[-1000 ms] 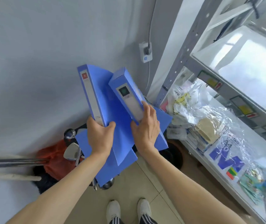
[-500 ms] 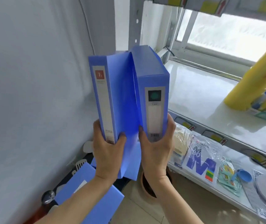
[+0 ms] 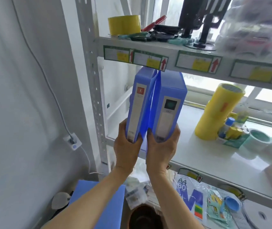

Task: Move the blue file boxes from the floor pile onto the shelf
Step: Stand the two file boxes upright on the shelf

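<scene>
My left hand (image 3: 126, 147) grips the bottom of a blue file box (image 3: 136, 103) with a red spine label. My right hand (image 3: 162, 147) grips a second blue file box (image 3: 168, 111) with a dark green spine label. Both boxes stand upright, side by side and touching, at the left front of the white middle shelf (image 3: 206, 161), their tops just under the shelf above. Whether their bases rest on the shelf is hidden by my hands. Another blue file box (image 3: 99, 205) lies on the floor pile below my left forearm.
A tall yellow roll (image 3: 217, 111) and small bottles and tape rolls (image 3: 254, 141) stand on the middle shelf to the right. The upper shelf (image 3: 165, 50) holds yellow tape and black items. The grey shelf upright (image 3: 95, 90) is just left of the boxes. Packaged goods fill the lower shelf (image 3: 198, 204).
Both hands have lifted the two boxes from near the floor pile up and forward to the left end of the middle shelf, and the boxes have come together upright.
</scene>
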Demonstrator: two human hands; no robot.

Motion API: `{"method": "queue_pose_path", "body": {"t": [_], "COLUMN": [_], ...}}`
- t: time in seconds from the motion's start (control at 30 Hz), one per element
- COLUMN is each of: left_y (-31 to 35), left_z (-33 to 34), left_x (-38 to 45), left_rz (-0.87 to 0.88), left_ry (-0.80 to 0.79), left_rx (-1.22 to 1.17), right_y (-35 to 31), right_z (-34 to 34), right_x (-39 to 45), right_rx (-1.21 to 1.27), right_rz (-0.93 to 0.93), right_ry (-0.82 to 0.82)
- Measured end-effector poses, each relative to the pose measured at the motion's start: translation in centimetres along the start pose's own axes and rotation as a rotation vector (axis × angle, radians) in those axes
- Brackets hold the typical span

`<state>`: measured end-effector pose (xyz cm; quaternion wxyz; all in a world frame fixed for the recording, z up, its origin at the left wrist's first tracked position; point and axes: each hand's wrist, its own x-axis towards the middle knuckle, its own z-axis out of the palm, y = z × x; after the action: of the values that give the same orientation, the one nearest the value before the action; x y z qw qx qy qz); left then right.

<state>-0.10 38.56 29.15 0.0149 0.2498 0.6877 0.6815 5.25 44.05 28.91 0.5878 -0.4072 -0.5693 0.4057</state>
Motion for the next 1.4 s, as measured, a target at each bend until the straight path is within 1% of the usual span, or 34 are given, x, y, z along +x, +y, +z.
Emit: {"method": "queue_pose_path", "body": {"t": [0.2,0.3,0.43,0.6,0.8,1.07,1.13,1.23,1.33,1.37,1.4], "left_y": [-3.4,-4.7,-5.6,-7.0,-7.6,-7.0,-6.8,-7.1,-7.8,-8.0,-8.1], "left_z": [5.0,6.3,7.3,6.5,4.6,3.5,3.0,1.9,0.1,-0.9,-1.7], "left_x": [5.5,7.7,9.1,9.7,9.3,9.3,8.9,8.2,6.4,5.6,5.0], "left_rz": [0.079,0.080,0.080,0.054,0.065,0.083,0.090,0.118,0.096,0.089,0.078], "left_ry": [-0.030,-0.034,-0.036,-0.145,-0.347,-0.378,-0.372,-0.377,-0.395,-0.364,-0.294], "left_rx": [0.059,0.097,0.066,0.078,0.089,0.114,0.140,0.194,0.220,0.201,0.169], "right_y": [2.5,3.8,4.7,5.7,6.4,6.2,6.1,5.8,5.8,6.1,6.6], "right_z": [4.4,6.0,7.2,7.4,7.0,5.8,5.1,3.7,2.0,1.5,1.2], "right_x": [4.8,6.1,6.5,6.5,6.3,5.7,4.9,3.1,0.0,-1.4,-2.8], "right_rx": [-0.044,-0.069,-0.074,-0.143,-0.138,-0.189,-0.206,-0.227,-0.197,-0.188,-0.185], "right_rz": [0.012,0.004,0.014,0.039,0.142,0.125,0.098,0.011,-0.068,-0.088,-0.115], "right_ry": [0.018,-0.014,-0.074,-0.147,-0.185,-0.191,-0.173,-0.053,0.060,0.072,0.063]}}
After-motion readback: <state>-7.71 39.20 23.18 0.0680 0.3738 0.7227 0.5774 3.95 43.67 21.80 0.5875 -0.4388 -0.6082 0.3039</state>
